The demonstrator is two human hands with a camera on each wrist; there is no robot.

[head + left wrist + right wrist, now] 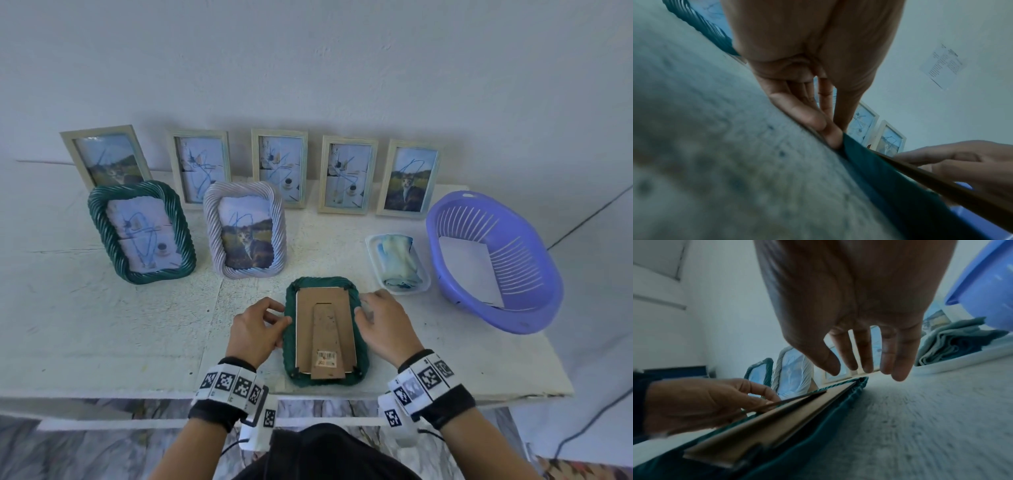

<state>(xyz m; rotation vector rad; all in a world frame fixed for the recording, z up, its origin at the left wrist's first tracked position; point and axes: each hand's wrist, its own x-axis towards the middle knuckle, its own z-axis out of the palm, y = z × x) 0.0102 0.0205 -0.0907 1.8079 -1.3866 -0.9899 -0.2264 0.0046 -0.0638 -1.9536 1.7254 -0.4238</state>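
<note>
With left hand (255, 329) pinching green frame (325, 329) rim and right hand (387, 323) loose and wide beside it, grip both sides, lift flat off worktop (102, 308).

Unreadable barcode sticker (326, 358) on green frame (363, 359)

The green frame (322, 282), face-down at the near edge of the table (102, 325), has a ribbed, matt rim and a brown fibreboard back (308, 329) (dull, speckled) bearing a paper sticker (326, 358). The table's white top looks rough and chalky. The purple basket (534, 308) is smooth plastic.
</note>
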